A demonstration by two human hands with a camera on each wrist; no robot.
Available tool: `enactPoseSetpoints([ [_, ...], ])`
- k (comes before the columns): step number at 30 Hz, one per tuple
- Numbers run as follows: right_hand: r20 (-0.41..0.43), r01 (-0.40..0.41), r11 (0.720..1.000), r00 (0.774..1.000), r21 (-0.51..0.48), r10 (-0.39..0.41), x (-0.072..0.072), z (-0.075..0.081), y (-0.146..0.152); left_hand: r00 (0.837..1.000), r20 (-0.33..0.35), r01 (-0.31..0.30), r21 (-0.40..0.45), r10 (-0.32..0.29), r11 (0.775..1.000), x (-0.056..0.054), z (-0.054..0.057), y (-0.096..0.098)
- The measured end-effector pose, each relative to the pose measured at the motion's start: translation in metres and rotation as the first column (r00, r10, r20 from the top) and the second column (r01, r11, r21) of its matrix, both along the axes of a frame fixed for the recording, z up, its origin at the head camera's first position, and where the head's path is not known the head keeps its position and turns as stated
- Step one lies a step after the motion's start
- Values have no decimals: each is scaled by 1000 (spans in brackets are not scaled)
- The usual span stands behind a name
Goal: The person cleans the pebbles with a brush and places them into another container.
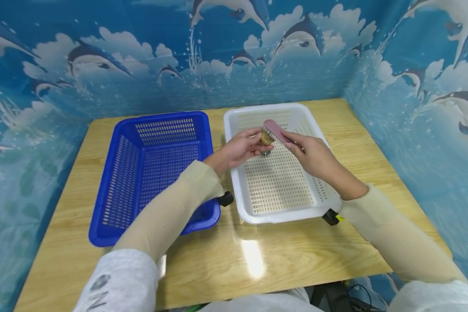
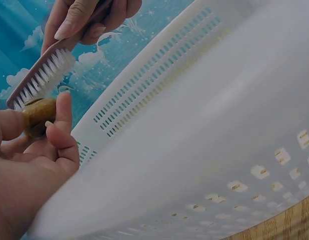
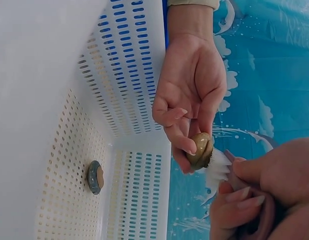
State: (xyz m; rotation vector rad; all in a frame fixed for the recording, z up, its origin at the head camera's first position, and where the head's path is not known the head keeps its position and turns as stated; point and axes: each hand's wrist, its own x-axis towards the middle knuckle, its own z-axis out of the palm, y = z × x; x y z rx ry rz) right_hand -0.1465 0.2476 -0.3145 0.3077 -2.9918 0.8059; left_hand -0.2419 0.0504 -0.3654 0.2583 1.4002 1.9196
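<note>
Dolphin-printed sheeting point(image 1: 140, 93) is hanging behind the table point(image 1: 203, 264), and right of the frame's centre the left hand point(image 1: 239, 148) is pinching a brown shell point(image 1: 267, 138) between thumb and fingers over the white basket point(image 1: 284, 215), while the right hand point(image 1: 317, 157) is gripping a pink brush point(image 1: 274, 128), its bristles touching the shell. Probably light, stiff and slippery, it is likely needing a fingertip hold at its sides, clear of the bristles.

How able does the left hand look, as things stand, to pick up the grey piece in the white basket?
Probably not right now: the left hand pinches the brown piece. Otherwise the way looks free: the white basket is open-topped and nothing lies on the grey piece.
</note>
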Motion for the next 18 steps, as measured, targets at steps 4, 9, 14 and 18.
enactPoseSetpoints([
  [4,7,-7,1000,1000,-2,7,2,-1,1,999,1,-39,17,39,999,0,0,0],
  [9,22,-24,1000,999,1,23,5,0,0,998,18,-63,22,63,998,0,1,0],
  [14,21,-33,999,999,-9,33,4,0,-3,998,23,-52,15,52,999,0,2,0],
  [18,28,-40,999,999,-10,40,2,0,-5,999,34,-32,9,32,999,0,2,0],
])
